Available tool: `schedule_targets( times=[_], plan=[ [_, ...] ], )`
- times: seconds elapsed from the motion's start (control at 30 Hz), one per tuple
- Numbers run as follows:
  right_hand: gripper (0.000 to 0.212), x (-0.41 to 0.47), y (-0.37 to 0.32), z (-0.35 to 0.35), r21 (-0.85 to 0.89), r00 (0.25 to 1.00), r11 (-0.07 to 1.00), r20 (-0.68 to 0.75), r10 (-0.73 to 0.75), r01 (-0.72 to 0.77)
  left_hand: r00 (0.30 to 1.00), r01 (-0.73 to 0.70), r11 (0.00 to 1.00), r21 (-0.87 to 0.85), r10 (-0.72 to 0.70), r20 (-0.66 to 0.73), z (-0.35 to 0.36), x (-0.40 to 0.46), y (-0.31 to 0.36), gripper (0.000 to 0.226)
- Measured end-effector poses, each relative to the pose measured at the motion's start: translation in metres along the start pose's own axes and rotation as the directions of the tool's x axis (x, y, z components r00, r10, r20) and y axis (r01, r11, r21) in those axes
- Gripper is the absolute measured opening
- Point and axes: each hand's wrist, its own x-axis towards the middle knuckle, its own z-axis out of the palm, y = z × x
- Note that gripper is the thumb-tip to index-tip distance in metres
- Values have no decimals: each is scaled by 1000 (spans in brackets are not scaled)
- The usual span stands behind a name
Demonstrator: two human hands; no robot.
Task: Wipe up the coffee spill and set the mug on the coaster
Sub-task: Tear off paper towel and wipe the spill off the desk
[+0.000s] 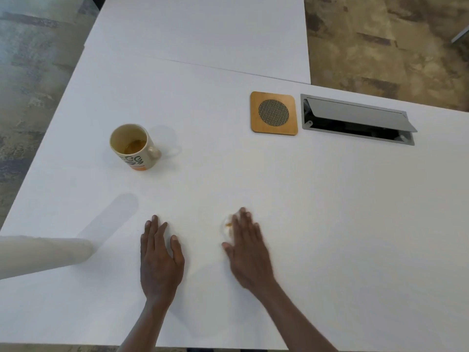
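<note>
Head view: left hand (160,255) is laid flat on the white table (330,212), fingers straight; right hand (247,247), motion-blurred, is pressed flat on a stained white tissue (226,224), mostly hidden beneath it. Mug (133,147) is seen upright far left, well apart from the coaster (274,113); the roll (43,255) at left is cut off.

Open table (228,174) between mug (133,148) and coaster (274,113).

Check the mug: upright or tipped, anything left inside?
Upright. The mug stands on the white table, mouth up, handle to the right, with a shallow pool of brown coffee at the bottom.
</note>
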Motion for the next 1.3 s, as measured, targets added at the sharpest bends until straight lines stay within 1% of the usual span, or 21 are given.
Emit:
schedule_targets(
  times=[0.13, 0.3, 0.37, 0.43, 0.53, 0.63, 0.73, 0.8, 0.83, 0.87, 0.9, 0.93, 0.97, 1.0, 1.03, 1.07, 1.1, 1.17, 1.2, 1.23, 1.3],
  plan=[
    [71, 55, 12, -19, 11, 976, 977, -39, 215, -214, 1000, -6, 1000, -8, 6, 1, 0, 1, 2, 48],
    [69, 71, -13, -20, 113, 1000, 994, 16, 14, -15, 1000, -18, 1000, -22, 18, -8, 0, 1, -1, 47],
    [67, 58, -5, -29, 296, 995, 954, -57, 78, -57, 1000, -15, 999, -28, 15, -8, 1, 1, 0, 48],
    [63, 39, 9, -36, 389, 956, 908, -168, 239, -159, 1000, -19, 1000, -25, 19, -3, 1, 1, 0, 48],
    [49, 16, 19, -41, 334, 917, 912, -231, 324, -238, 1000, -21, 1000, -18, 21, 1, 0, 0, -1, 49],
    [43, 21, 9, -46, 304, 938, 913, -128, 321, -271, 1000, -25, 1000, -14, 25, 3, 0, 0, 0, 49],
    [25, 39, -1, -53, 118, 944, 946, -101, 314, -302, 1000, -27, 1000, -10, 27, 2, 0, 0, 0, 49],
    [19, 47, 1, -61, 200, 931, 919, -68, 360, -341, 999, -32, 999, -8, 32, -5, 0, 1, -1, 49],
    [17, 50, 4, -65, 364, 906, 846, -17, 423, -389, 999, -33, 999, -5, 33, -9, 0, 1, -1, 50],
    [14, 52, 7, -70, 587, 869, 676, 99, 485, -444, 999, -34, 999, -2, 34, -11, 0, 2, -2, 50],
    [12, 52, 6, -75, 780, 837, 407, 260, 481, -476, 999, -34, 999, 0, 34, -11, 1, 2, -2, 50],
    [11, 51, 4, -80, 874, 827, 111, 397, 399, -473, 999, -33, 999, 2, 33, -11, 1, 2, -2, 50],
    [13, 50, 1, -82, 880, 827, -114, 473, 305, -461, 999, -30, 1000, 2, 30, -11, 2, 2, -2, 49],
    [17, 49, 1, -82, 859, 823, -213, 508, 253, -465, 1000, -26, 1000, 2, 26, -11, 2, 1, -2, 49],
    [20, 48, 1, -81, 849, 815, -213, 525, 245, -484, 1000, -23, 1000, 1, 23, -13, 2, 1, -2, 49],
    [23, 47, 1, -80, 855, 809, -110, 516, 283, -507, 1000, -23, 1000, 0, 23, -14, 1, 1, -2, 49],
    [24, 46, 1, -79, 848, 810, 81, 468, 353, -524, 1000, -22, 1000, 0, 22, -13, 1, 1, -2, 49],
    [23, 43, 4, -75, 735, 854, 483, 257, 453, -476, 1000, -15, 1000, 1, 15, -9, 1, 1, -1, 50],
    [25, 41, 5, -72, 681, 883, 604, 141, 447, -414, 1000, -9, 1000, 1, 9, -9, 1, 1, -1, 50],
    [27, 40, 6, -70, 658, 898, 658, 64, 434, -365, 1000, -4, 1000, 1, 4, -9, 1, 1, -1, 49],
    [21, 40, 9, -67, 640, 890, 667, 58, 453, -381, 1000, -8, 1000, 1, 8, -10, 0, 0, -1, 49]
  ],
)
